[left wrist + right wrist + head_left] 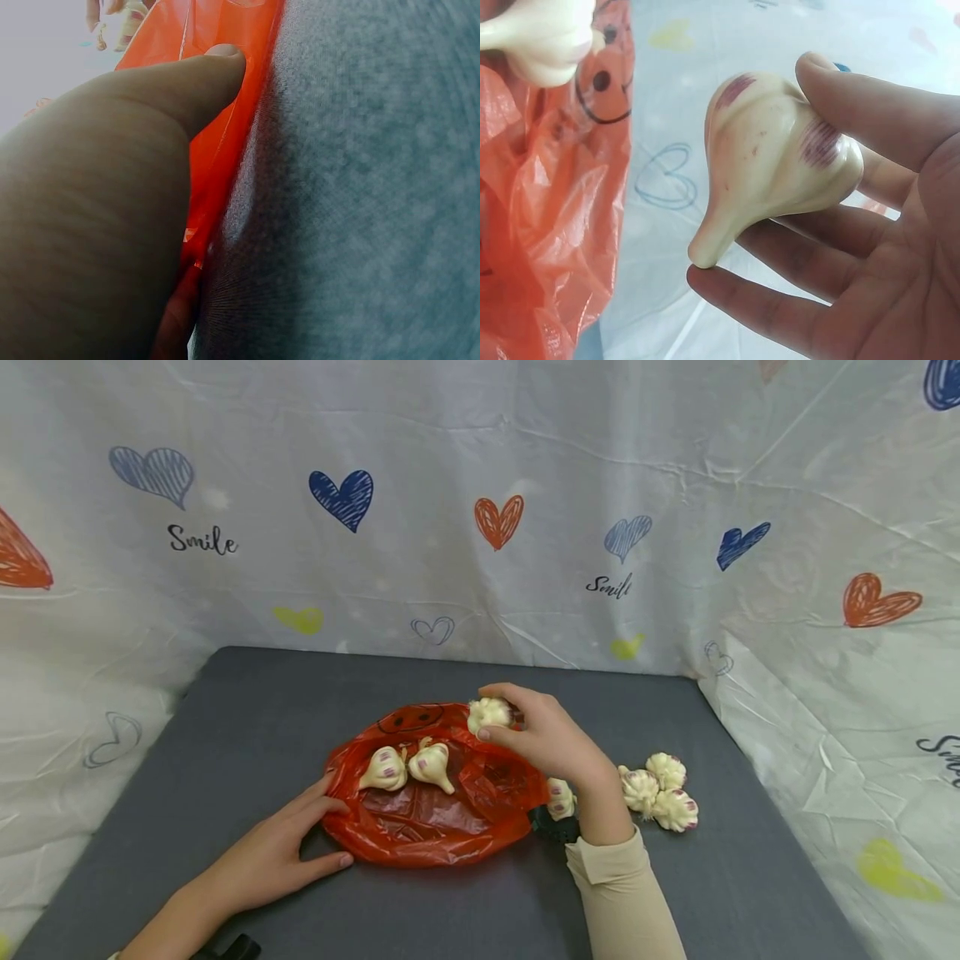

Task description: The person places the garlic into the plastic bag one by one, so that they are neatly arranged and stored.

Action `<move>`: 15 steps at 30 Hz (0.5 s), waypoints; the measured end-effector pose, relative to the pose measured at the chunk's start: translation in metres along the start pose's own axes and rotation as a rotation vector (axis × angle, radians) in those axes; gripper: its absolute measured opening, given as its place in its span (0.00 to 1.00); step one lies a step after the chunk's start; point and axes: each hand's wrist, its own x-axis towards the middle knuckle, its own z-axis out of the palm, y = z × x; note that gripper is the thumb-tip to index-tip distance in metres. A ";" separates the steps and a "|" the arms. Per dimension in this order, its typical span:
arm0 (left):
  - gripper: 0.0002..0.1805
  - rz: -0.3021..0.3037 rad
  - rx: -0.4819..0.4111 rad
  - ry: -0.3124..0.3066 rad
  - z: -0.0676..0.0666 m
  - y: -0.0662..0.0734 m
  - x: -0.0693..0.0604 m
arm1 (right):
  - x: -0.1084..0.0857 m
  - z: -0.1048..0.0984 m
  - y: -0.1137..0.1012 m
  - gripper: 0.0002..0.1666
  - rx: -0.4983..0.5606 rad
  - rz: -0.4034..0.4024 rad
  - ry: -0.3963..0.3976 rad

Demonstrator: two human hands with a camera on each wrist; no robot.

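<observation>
A red plastic bag (427,852) lies spread open on the dark table, with two white garlic bulbs (386,768) resting on it. At the bag's left side is my left hand (273,852), its fingers and thumb apart and touching the plastic; in the left wrist view the thumb (217,75) lies against the red film. My right hand (558,739) holds another garlic bulb (769,150) between thumb and fingers, above the bag's far right rim. Its purple-streaked body and stem show plainly in the right wrist view.
Three garlic bulbs (660,793) sit clustered right of my right forearm. One more bulb (560,799) lies beside the bag's right edge, partly hidden by the wrist and its black strap (553,827). A white curtain (420,568) printed with hearts hangs behind the table (300,693).
</observation>
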 end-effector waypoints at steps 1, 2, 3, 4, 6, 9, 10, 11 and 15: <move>0.32 0.001 -0.002 0.001 0.000 0.000 0.000 | 0.000 0.001 0.000 0.30 0.002 -0.004 -0.003; 0.32 0.004 -0.003 0.002 0.000 0.000 0.000 | 0.000 0.002 -0.001 0.30 0.007 -0.007 -0.007; 0.32 0.005 -0.005 0.004 0.000 0.000 -0.001 | 0.001 0.003 -0.001 0.30 0.014 -0.011 -0.013; 0.32 0.006 -0.007 0.005 0.000 0.000 -0.001 | 0.001 0.004 -0.002 0.30 0.019 -0.015 -0.017; 0.32 0.008 -0.010 0.008 0.000 0.000 -0.001 | 0.001 0.005 -0.003 0.30 0.024 -0.023 -0.028; 0.32 0.008 -0.008 0.008 0.001 0.000 -0.001 | 0.001 0.008 -0.004 0.30 0.024 -0.030 -0.038; 0.32 0.007 -0.007 0.007 0.001 0.000 -0.001 | 0.002 0.009 -0.004 0.30 0.019 -0.032 -0.041; 0.32 0.006 -0.007 0.007 0.001 0.000 -0.001 | 0.002 0.010 -0.005 0.30 0.015 -0.034 -0.044; 0.32 0.007 -0.008 0.008 0.000 0.001 -0.001 | 0.003 0.012 -0.006 0.31 0.003 -0.049 -0.048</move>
